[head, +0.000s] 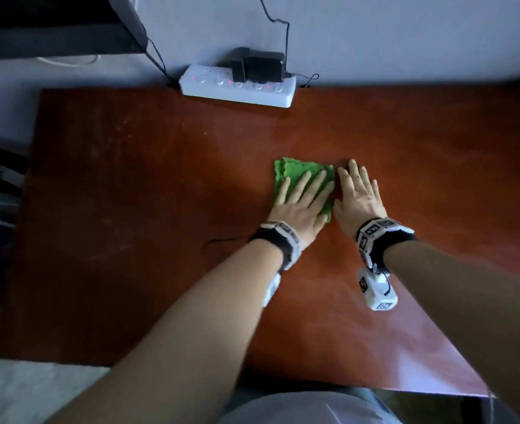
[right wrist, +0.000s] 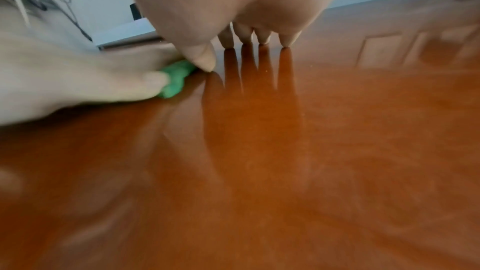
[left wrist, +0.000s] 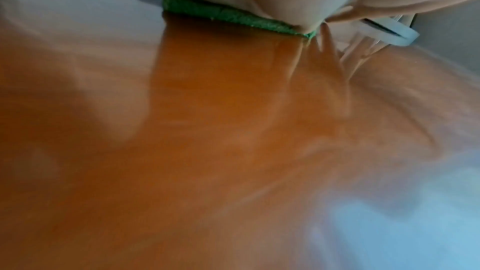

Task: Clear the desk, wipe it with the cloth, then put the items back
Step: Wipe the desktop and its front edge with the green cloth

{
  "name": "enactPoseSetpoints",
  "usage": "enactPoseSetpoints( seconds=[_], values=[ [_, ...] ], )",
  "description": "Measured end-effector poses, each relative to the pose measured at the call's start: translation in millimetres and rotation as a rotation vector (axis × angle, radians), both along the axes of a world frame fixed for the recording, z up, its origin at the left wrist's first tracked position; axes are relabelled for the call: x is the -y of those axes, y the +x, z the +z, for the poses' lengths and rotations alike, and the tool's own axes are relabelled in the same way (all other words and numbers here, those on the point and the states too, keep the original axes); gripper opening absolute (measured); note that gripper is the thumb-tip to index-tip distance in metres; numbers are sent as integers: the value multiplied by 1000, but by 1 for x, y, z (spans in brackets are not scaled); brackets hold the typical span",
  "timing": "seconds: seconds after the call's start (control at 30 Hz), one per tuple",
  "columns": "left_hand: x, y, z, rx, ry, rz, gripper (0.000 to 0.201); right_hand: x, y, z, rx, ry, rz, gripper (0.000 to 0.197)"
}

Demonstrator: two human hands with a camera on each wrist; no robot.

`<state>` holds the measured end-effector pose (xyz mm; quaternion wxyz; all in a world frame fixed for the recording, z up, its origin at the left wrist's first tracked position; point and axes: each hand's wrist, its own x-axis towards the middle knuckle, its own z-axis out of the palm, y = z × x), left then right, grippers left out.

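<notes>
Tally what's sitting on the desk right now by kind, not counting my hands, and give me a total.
Green cloth: 1
White power strip: 1
Black plug-in adapters: 2
Total: 4

A folded green cloth [head: 295, 174] lies flat near the middle of a glossy reddish-brown wooden desk [head: 130, 209], its far edge rumpled, partly covered from the near side.

Both arms are reaching forward; the left hand [head: 298, 206] and the right hand [head: 358, 201] are lying flat, fingers straight, side by side.
</notes>
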<state>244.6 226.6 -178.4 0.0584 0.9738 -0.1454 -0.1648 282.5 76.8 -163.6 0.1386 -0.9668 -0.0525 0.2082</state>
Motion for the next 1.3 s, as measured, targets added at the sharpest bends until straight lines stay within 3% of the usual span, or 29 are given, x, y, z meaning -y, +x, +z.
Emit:
enactPoseSetpoints(
  seconds=[0.13,0.33,0.43,0.5,0.6,0.63,0.8,0.97,1.07,1.13,1.2,1.3],
  values=[
    [-11,19,-6,16,-3,83,68,-8,-2,-7,52,-18,-7,69],
    [-161,45,-13,46,71,646,66,-39,2,-5,26,-8,90,71],
    [-210,35,-13,-2,72,798,65,-62,1,-4,15,-8,109,71],
    [-197,34,-14,51,103,699,65,-77,0,-5,16,-8,57,72],
    [-147,40,-16,114,72,230,68,-94,-3,-7,13,-13,-37,74],
    [-134,43,-14,113,48,150,69,-101,-3,-7,15,-21,-63,74],
    [-142,66,-11,68,-27,193,68,-132,2,-2,8,-78,-75,77],
    [-269,81,-22,103,-5,590,67,-198,6,4,12,-47,27,72],
    [-349,77,-22,94,46,730,65,-239,4,5,-15,-1,67,69],
    [-363,75,-20,71,34,773,65,-257,3,4,-26,14,72,69],
    [-342,72,-18,90,27,658,66,-266,2,1,-14,22,40,68],
    [-282,60,-20,155,14,174,68,-269,4,-2,32,10,-7,67]
  ],
)
